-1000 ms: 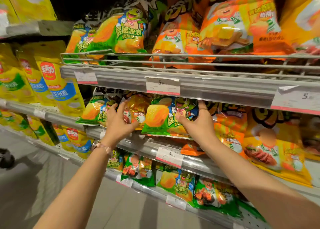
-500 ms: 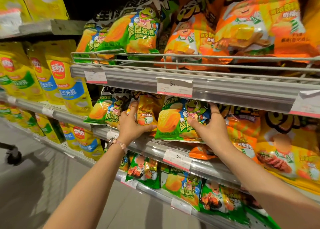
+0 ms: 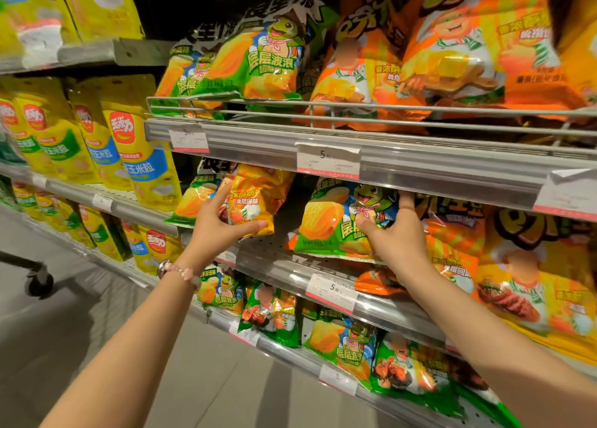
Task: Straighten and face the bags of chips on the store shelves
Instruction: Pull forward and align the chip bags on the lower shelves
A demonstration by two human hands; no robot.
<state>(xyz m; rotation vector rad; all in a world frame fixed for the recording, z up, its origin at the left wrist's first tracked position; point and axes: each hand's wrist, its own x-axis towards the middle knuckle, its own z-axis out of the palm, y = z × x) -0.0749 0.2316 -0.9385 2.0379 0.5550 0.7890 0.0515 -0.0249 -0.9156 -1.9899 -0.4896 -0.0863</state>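
Pulled leftward, yellow bag (image 3: 258, 198) sits in left hand (image 3: 219, 224); right hand (image 3: 397, 233) grips green bag (image 3: 336, 224).

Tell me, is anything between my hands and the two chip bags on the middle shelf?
Nothing visible. The left hand already has its grip on the small orange bag, and the right hand on the green turtle bag.

Bare forearms; pink beaded bracelet (image 3: 181, 271)
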